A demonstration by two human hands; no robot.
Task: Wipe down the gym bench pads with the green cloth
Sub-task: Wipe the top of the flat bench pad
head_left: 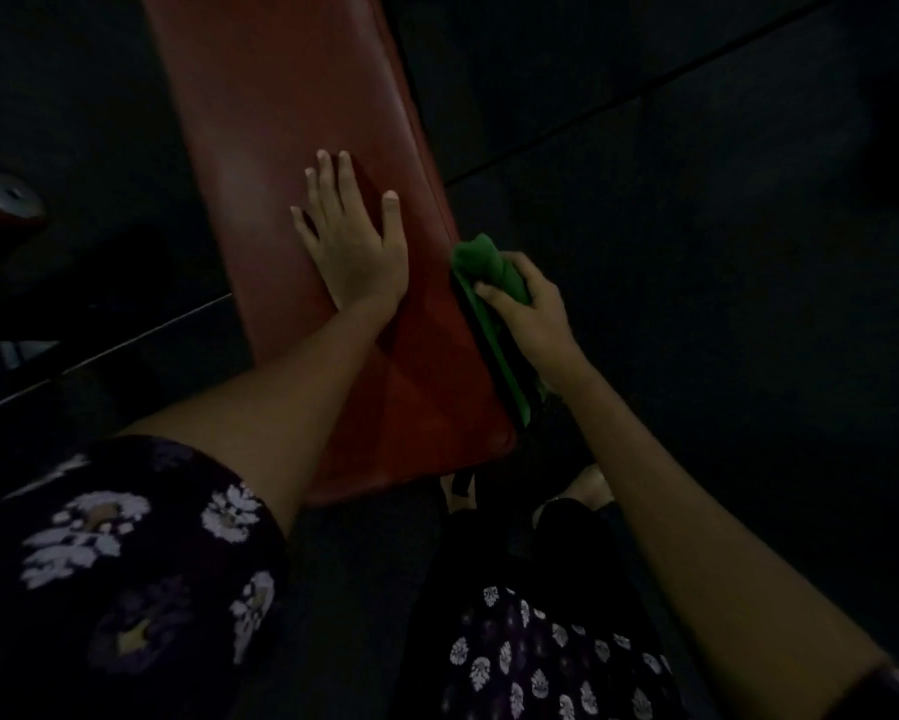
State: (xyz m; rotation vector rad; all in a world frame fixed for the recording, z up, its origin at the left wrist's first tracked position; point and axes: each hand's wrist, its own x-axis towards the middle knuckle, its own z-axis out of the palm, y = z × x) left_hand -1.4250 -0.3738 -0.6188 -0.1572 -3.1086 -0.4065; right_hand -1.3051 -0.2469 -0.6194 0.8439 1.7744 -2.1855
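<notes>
Pretty dark shot from the head camera, so most of the surroundings are just black floor (pixel 696 252) and you can't make out much texture there. Off at the left edge there's a round metal-faced thing (pixel 8 197), maybe a weight or roller end, too dim and cut off to say. The red bench pad (pixel 281 96) runs from the top of the picture down toward the middle, and its far end is cropped by the top edge. The frame under it is basically invisible apart from a thin dark bar (pixel 99 350) on the left.

The left hand (pixel 356 236) lies flat on the pad with fingers spread and straight, palm down. The right hand (pixel 527 309) is curled round the green cloth (pixel 481 262), bunched in the fingers and pressed against the pad's right side edge. A strip of the cloth trails down along that edge toward the near corner, partly hidden behind the wrist. The cloth is a solid bright green, crumpled at the top.

Dark floral-print clothing (pixel 99 563) fills the bottom, and a bare foot (pixel 590 485) peeks out below the pad.
</notes>
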